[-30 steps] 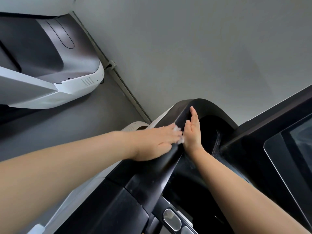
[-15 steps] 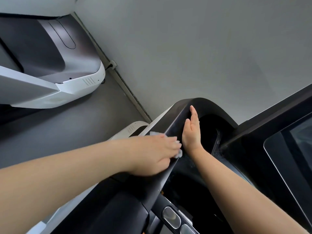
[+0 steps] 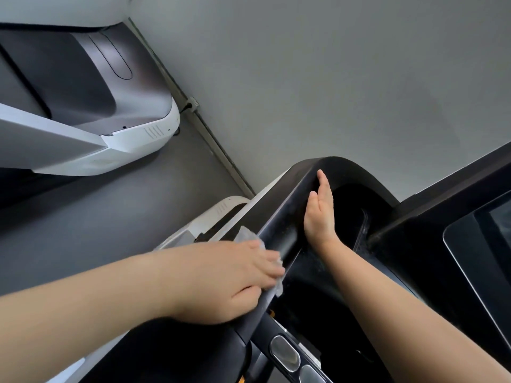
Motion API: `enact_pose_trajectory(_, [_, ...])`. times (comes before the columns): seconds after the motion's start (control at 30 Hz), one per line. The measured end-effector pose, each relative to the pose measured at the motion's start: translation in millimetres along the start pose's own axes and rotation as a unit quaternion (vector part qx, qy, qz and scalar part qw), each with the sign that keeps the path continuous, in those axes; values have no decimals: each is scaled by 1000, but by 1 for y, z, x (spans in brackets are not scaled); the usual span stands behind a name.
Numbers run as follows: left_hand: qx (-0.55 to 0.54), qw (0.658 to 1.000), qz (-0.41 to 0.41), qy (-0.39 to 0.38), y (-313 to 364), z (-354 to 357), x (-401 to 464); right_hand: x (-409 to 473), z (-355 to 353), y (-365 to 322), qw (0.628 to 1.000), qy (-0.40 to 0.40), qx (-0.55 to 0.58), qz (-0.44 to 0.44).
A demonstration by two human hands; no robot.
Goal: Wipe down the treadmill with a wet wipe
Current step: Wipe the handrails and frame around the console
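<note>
Left hand [image 3: 237,280] lies palm-down over the treadmill's black handrail [image 3: 279,233], fingers curled round it and pressing the white wet wipe [image 3: 244,234] against the rail, forearm reaching across. Right hand [image 3: 319,211] stands edge-on further up the handrail, fingers straight and together, flat against the rail's inner side.

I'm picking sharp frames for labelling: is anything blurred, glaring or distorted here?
Head view: the left hand holding the crumpled white wet wipe is motion-smeared; the flat right hand on the black curved treadmill handrail is sharp; the wide-angle lens bends straight edges; soft even light, with a faint sheen on the rail.
</note>
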State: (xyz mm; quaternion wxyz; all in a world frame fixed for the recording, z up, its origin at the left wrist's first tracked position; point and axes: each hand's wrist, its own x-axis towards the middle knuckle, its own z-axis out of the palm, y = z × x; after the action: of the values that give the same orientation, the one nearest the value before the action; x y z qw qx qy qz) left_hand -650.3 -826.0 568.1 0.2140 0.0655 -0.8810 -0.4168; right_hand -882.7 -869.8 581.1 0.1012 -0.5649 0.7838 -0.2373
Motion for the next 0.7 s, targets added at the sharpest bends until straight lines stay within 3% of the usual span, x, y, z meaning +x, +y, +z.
enact_pose_trajectory(0.17, [32,997,-48,-59,-5,-11,9,0,1,1,1000,-1,2,4])
enact_pose_trajectory(0.4, [-17,991,-135,-9,-32,-16,64,-1,-1,-3,1000,-7,-7,0])
enact_pose_trajectory(0.5, [-94,988,-118,24,-41,4,52,-4,-3,-4,1000,-17,-23,-10])
enact_pose_trajectory(0.6, [-91,988,-104,64,-51,22,31,-1,-9,-7,992,-50,-112,-4])
enact_pose_trajectory(0.7, [-199,975,-73,72,-53,16,15,4,-9,-15,988,-58,-141,-14])
